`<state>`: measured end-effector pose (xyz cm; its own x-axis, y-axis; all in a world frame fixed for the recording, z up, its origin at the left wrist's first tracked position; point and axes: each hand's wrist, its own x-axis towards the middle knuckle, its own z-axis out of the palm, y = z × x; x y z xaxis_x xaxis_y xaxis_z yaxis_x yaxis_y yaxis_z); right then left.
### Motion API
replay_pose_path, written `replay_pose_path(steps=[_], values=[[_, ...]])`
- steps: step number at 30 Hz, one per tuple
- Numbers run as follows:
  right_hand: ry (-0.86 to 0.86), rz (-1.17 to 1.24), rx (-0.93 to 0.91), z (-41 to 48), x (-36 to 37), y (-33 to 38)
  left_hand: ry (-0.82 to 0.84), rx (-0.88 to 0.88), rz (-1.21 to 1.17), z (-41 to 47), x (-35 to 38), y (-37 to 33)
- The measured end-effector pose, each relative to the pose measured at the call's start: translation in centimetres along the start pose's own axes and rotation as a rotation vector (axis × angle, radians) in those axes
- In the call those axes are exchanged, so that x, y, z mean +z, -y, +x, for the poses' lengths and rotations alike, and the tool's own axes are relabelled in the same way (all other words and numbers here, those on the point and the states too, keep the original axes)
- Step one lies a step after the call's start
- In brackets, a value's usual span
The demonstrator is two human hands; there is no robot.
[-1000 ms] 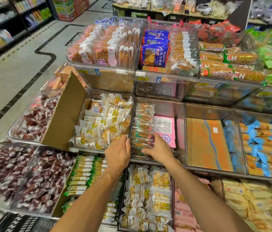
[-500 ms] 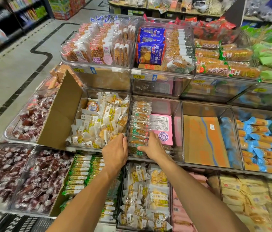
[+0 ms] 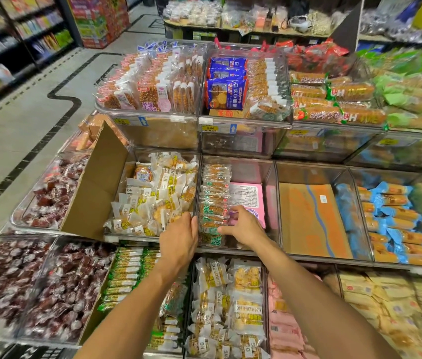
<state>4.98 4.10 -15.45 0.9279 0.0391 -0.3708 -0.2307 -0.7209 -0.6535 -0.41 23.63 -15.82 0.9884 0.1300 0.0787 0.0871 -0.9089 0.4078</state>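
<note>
1. Fingers of both hands were at the near end of a row of green-labelled packets, which stood on edge, one behind another, in a clear bin.
2. From where I stood, the right hand had hold of the nearest packets at their right end. Its thumb lay across the front of them and its curled fingers reached in behind, so a few packets sat pinched between thumb and fingers.
3. The left hand was at the opposite, left end of the same packets, with its back turned up and its fingers bent down out of sight. The packets touched its fingertips, but I could not tell whether it gripped them or only pressed against them.
4. The rest of the row ran away from both sets of fingers, toward the back of the bin.
5. Just beyond the right fingers, beside the row, lay a pink box.
6. Left of the left fingers, across the bin wall, white-wrapped snacks were heaped, with a cardboard flap further left.
</note>
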Motion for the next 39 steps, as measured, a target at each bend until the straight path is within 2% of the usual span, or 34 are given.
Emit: replay_pose_path(steps=[3, 7, 12, 18, 30, 39], values=[[-0.062, -0.076, -0.048, -1.3, -2.2, 1.3, 0.087, 0.024, 0.030, 1.2, -2.0, -0.9], [-0.216, -0.282, -0.118, -3.2, -6.1, 3.2, 0.011, 0.144, 0.198, 3.1, -5.9, -3.9], [-0.420, -0.586, -0.185, -5.9, -11.5, 3.7, -0.004, 0.323, 0.372, 5.0, -10.3, -10.0], [-0.533, -0.654, -0.116, -10.4, -18.3, 1.4, -0.041, 0.502, 0.485, 4.0, -11.9, -17.9], [-0.698, -0.560, 0.196, -25.7, -29.4, -13.3, -0.005, 0.809, 0.378, -6.0, -7.5, -38.0], [-0.822, -0.549, 0.410, -38.0, -33.4, -25.8, 0.081, 1.038, 0.370, -17.4, -2.1, -51.5]])
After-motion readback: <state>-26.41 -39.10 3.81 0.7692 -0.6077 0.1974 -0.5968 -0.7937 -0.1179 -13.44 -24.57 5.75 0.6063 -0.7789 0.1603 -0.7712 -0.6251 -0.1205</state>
